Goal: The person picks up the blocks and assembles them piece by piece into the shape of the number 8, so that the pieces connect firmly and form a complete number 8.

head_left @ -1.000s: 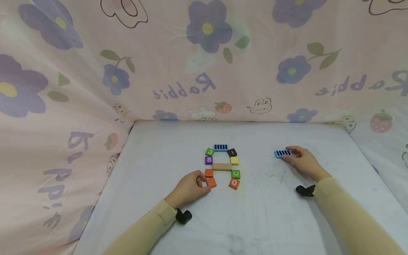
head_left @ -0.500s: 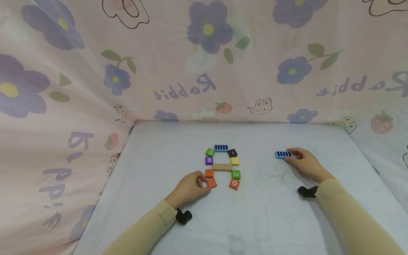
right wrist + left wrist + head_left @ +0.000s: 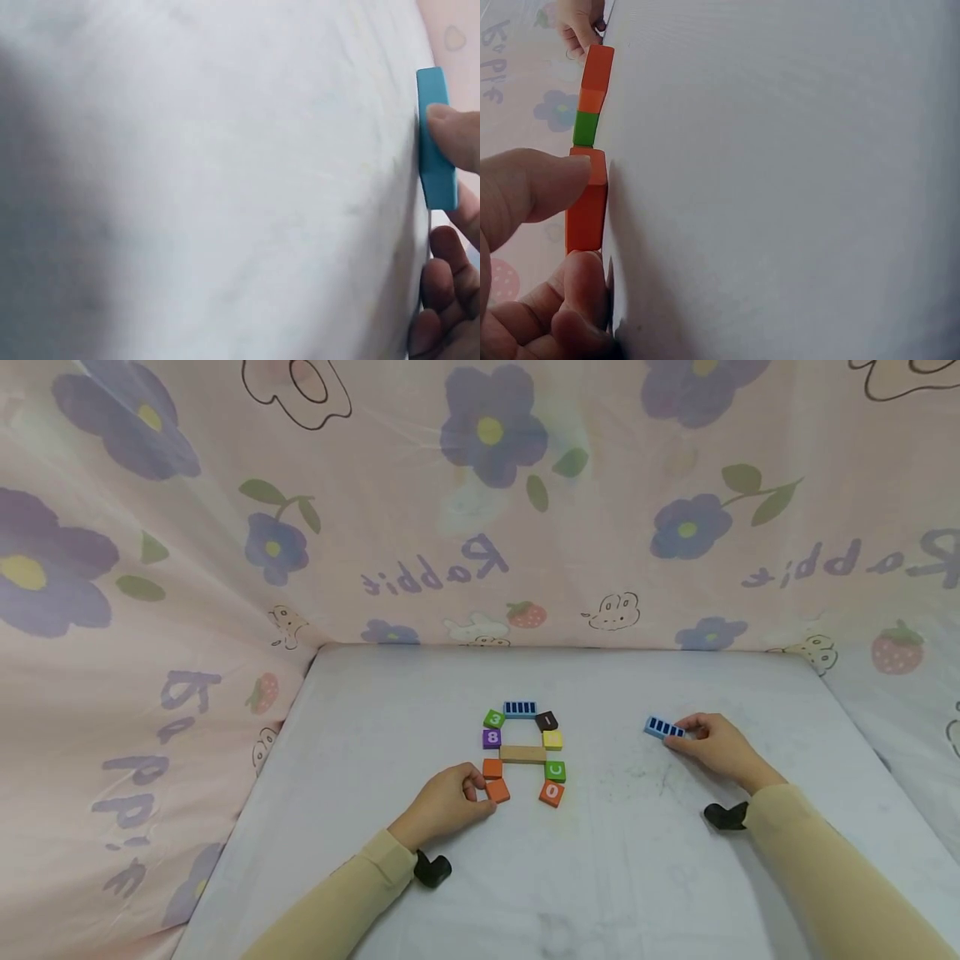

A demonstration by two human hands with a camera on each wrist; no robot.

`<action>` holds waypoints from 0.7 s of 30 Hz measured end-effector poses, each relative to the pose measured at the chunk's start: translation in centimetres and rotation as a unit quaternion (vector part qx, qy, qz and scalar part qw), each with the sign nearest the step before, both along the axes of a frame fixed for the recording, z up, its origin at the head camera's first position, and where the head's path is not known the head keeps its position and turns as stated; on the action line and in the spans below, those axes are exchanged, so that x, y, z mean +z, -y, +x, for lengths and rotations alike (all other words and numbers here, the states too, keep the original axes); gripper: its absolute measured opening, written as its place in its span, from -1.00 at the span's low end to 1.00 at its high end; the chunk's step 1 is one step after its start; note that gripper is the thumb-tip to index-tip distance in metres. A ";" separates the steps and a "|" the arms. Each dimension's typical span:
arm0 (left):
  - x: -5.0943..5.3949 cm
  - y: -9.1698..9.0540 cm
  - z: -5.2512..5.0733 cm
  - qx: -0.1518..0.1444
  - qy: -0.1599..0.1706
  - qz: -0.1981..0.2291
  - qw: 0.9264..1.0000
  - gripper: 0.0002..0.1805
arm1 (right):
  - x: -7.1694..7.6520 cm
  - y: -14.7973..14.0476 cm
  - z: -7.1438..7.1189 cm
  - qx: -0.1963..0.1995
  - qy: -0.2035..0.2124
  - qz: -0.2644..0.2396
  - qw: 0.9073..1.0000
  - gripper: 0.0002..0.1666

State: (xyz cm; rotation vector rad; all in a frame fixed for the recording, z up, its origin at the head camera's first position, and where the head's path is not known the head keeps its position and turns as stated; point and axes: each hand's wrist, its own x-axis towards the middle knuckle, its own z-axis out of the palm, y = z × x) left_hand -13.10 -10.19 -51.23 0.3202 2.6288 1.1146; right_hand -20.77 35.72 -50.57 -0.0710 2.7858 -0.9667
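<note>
My left hand [image 3: 446,800] pinches a plain orange block [image 3: 498,790] at the lower left of a block figure in the head view. In the left wrist view its thumb touches one end of that block and a finger the other. Off to the right, my right hand [image 3: 717,748] pinches a light blue block with dark stripes [image 3: 660,727], which lies tilted in the head view. The right wrist view shows the thumb on the side of this block. The figure resembles a letter A, with a second striped blue block [image 3: 521,708] on top and a wooden bar [image 3: 522,754] across it.
More blocks form the sides: green 3 [image 3: 494,719], purple 8 [image 3: 491,739], plain orange [image 3: 492,768], black [image 3: 547,721], yellow [image 3: 552,740], green with a white mark [image 3: 555,770] and orange 0 [image 3: 551,793]. A patterned curtain [image 3: 570,527] borders the white table [image 3: 375,710].
The striped blue block in my right hand has turned, its right end now nearer me, and my right hand has shifted slightly toward me. My left hand has stayed in place.
</note>
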 end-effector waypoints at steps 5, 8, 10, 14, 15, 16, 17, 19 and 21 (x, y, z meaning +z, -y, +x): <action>0.1 -0.1 0.1 0.001 0.003 -0.001 1.000 -0.66 | 0.0 0.2 0.2 0.006 -0.014 0.008 1.000 -0.29; 0.1 0.0 0.1 0.001 0.005 0.000 1.000 -0.65 | -0.2 0.3 0.4 0.006 -0.023 0.010 1.000 -0.29; 0.1 0.0 0.1 0.001 0.006 0.001 1.000 -0.65 | -0.2 0.6 0.4 0.007 -0.028 0.009 1.000 -0.30; 0.1 0.0 0.1 0.000 0.007 0.003 1.000 -0.65 | 0.1 1.3 0.5 0.008 -0.036 0.007 0.999 -0.28; 0.1 0.0 0.1 -0.001 0.007 0.003 1.000 -0.65 | 0.2 1.6 0.5 0.008 -0.037 0.007 0.999 -0.27; 0.1 0.0 0.1 -0.001 0.007 0.004 1.000 -0.65 | 0.3 1.9 0.5 0.008 -0.038 0.005 0.999 -0.28; 0.1 0.0 0.1 -0.001 0.007 0.005 1.000 -0.65 | 0.5 2.3 0.6 0.009 -0.038 0.003 0.999 -0.27; 0.1 0.0 0.1 -0.002 0.007 0.006 1.000 -0.65 | 0.7 3.1 0.7 0.014 -0.038 -0.002 0.999 -0.27; 0.1 0.0 0.1 -0.002 0.008 0.007 1.000 -0.65 | 0.9 4.1 0.8 0.021 -0.037 -0.012 0.999 -0.29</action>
